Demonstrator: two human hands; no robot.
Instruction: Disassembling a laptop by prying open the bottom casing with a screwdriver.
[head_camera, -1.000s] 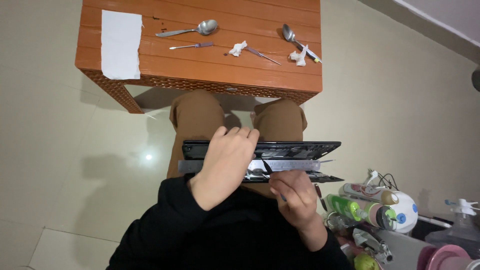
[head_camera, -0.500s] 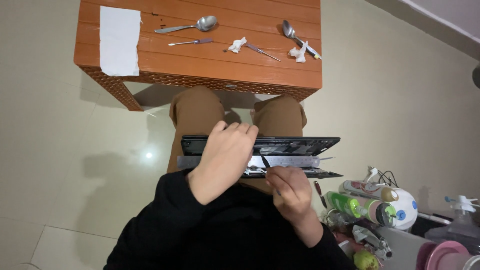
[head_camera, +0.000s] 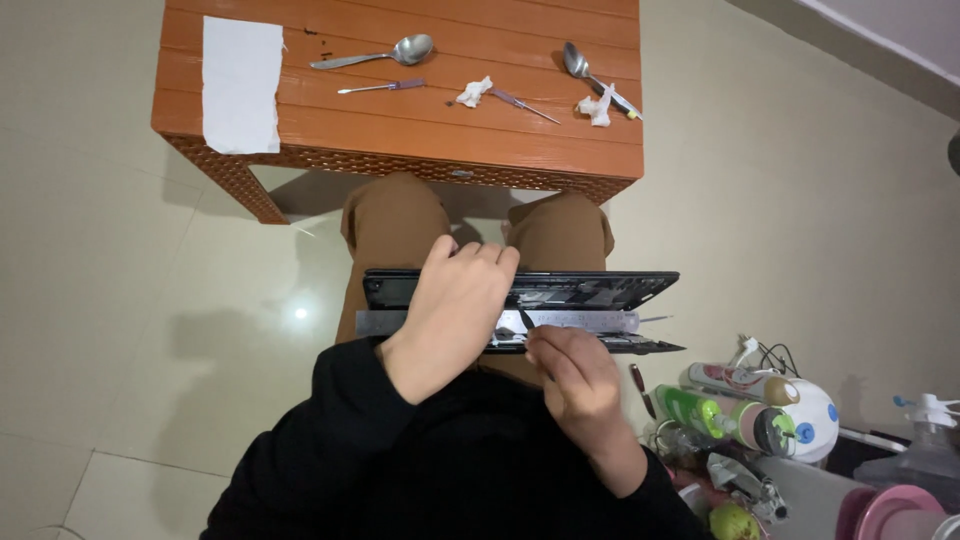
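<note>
- An opened laptop (head_camera: 590, 290), its dark shell split into layers, lies across the person's thighs; its long axis runs left to right in the head view, parallel to the near edge of the orange table (head_camera: 420, 140).
- The left hand (head_camera: 450, 315) lies palm down over the left half of the laptop, fingers curled over its far edge, clamping it; the forearm in a black sleeve comes up from the lower left.
- The right hand (head_camera: 575, 385) is closed around a thin dark tool (head_camera: 527, 320), whose tip points up and left into the gap between the layers.
- On the table lie a white paper sheet (head_camera: 241, 82), two spoons (head_camera: 375, 55) and a small screwdriver (head_camera: 382, 87).
- Bottles and a white appliance (head_camera: 815, 420) crowd the floor at the right.
</note>
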